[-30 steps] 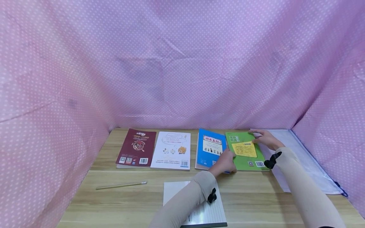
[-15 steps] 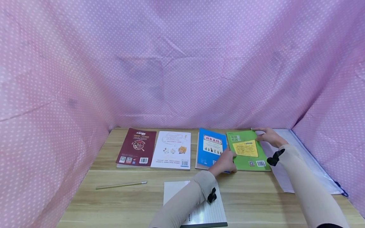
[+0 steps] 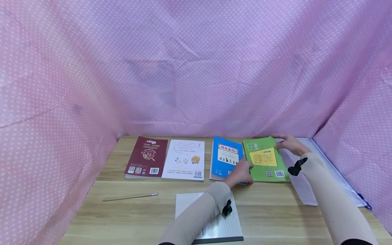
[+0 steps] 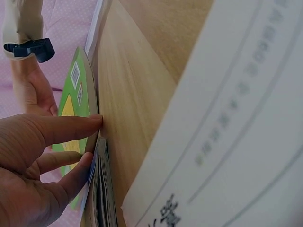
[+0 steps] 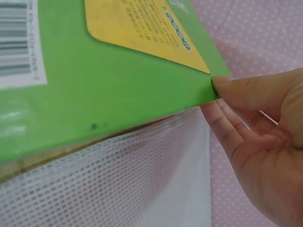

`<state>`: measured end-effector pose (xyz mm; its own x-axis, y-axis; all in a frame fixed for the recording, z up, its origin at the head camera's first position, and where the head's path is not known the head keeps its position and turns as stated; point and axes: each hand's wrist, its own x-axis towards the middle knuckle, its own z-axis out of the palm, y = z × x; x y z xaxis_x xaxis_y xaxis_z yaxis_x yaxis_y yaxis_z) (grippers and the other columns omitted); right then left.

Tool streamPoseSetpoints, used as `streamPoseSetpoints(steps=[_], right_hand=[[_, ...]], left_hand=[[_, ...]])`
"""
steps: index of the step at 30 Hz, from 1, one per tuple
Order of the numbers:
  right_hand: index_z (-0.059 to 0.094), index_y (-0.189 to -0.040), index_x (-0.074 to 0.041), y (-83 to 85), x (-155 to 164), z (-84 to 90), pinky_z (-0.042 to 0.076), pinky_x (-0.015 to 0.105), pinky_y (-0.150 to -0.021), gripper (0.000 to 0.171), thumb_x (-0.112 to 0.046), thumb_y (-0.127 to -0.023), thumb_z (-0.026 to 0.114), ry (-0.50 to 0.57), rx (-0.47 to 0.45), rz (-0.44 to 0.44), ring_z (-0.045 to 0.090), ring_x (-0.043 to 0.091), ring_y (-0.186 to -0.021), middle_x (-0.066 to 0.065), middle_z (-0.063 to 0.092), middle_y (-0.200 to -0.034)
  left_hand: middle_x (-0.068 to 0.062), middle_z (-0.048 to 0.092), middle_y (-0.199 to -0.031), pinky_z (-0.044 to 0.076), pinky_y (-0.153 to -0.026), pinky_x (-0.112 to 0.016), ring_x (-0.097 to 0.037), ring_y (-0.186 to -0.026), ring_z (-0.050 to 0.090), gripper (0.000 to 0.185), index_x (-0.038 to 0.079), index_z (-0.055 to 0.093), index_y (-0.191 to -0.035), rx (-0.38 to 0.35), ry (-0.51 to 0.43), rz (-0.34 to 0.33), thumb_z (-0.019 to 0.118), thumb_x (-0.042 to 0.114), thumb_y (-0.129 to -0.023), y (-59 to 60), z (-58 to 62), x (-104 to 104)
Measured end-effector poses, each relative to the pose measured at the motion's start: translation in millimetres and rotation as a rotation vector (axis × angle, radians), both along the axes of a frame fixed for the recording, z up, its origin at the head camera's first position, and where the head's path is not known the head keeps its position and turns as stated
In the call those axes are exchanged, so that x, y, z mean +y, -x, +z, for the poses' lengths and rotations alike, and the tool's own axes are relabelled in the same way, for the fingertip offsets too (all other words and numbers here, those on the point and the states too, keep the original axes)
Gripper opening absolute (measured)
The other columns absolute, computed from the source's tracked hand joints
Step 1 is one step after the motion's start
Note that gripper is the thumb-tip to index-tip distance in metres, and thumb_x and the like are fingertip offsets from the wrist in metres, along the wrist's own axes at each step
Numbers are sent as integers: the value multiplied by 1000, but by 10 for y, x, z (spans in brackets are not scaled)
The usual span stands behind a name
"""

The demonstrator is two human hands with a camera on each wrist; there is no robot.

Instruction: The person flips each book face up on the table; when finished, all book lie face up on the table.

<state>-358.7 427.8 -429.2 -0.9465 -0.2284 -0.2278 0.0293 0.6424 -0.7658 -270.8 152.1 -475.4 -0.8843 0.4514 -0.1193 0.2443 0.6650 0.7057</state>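
In the head view a green book [image 3: 266, 172] with a yellow panel lies at the right of a row of books. My right hand [image 3: 292, 145] pinches its right edge, thumb on the cover and fingers underneath, as the right wrist view shows. Over the near corner where it meets a blue book [image 3: 220, 170], my left hand [image 3: 240, 173] rests with its fingers spread. The left wrist view shows the left thumb [image 4: 71, 127] at the green book's near edge and another fingertip by the blue book's corner.
Left of these lie a white book [image 3: 183, 172] and a maroon book [image 3: 150, 144]. A pencil [image 3: 130, 197] and a lined notepad [image 3: 226, 224] are nearer. A white mesh pouch [image 3: 303, 190] lies beneath the right arm. Pink dotted cloth [image 3: 196, 92] encloses the table.
The green book has shifted slightly right and its far right corner now sits a little higher. My right hand has moved right with it; the left hand stays in place.
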Motion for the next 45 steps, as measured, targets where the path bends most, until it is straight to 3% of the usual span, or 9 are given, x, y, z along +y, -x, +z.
streamPoseSetpoints(steps=[9, 13, 18, 24, 29, 34, 45], right_hand=[[25, -158, 3, 4, 1, 105, 23, 73, -115, 75, -7, -95, 63, -25, 2, 11, 46, 54, -134, 34, 26, -161], [24, -159, 2, -2, -8, 142, 22, 74, -114, 75, -8, -95, 63, -23, -7, 11, 45, 53, -135, 33, 22, -163], [25, -158, 2, -3, -9, 182, 23, 74, -114, 75, -7, -95, 63, -25, -5, 11, 42, 55, -137, 32, 20, -163], [26, -157, 4, -2, -18, 240, 27, 70, -115, 73, -7, -95, 64, -13, 4, 28, 30, 57, -144, 34, 20, -163], [26, -158, 3, -15, -33, 319, 25, 72, -115, 74, -11, -96, 64, -26, 2, 29, 28, 58, -144, 34, 20, -163], [27, -159, 0, -16, -58, 374, 24, 73, -115, 75, -15, -96, 66, -42, 3, 25, 32, 56, -143, 32, 25, -162], [27, -159, -2, -56, -81, 459, 27, 71, -115, 75, -18, -97, 66, -39, 8, 44, 41, 53, -140, 34, 42, -153]], left_hand=[[-3, 60, -134, 48, -73, -17, -6, -89, 50, 75, 10, 63, -139, -17, -60, -36, 90, 1, -70, 53, -31, -40], [1, 66, -114, 48, -70, -15, -4, -83, 51, 76, 10, 62, -140, -13, -87, -72, 91, 3, -69, 101, -53, -74], [3, 61, -94, 47, -67, -16, -4, -78, 51, 76, 8, 62, -139, -67, -165, -82, 91, 0, -69, 121, -61, -114], [3, 60, -95, 48, -69, -17, -4, -80, 52, 75, 10, 63, -138, -110, -224, -63, 91, 0, -69, 125, -77, -157], [5, 58, -96, 50, -72, -18, -3, -82, 55, 73, 12, 64, -138, -151, -270, -64, 91, 1, -71, 165, -121, -187], [5, 58, -97, 51, -74, -19, -4, -83, 57, 72, 13, 64, -137, -179, -300, -67, 90, 0, -71, 192, -131, -205], [3, 57, -95, 49, -71, -19, -5, -81, 52, 75, 12, 63, -139, -161, -271, -61, 89, -4, -70, 154, -98, -165]])
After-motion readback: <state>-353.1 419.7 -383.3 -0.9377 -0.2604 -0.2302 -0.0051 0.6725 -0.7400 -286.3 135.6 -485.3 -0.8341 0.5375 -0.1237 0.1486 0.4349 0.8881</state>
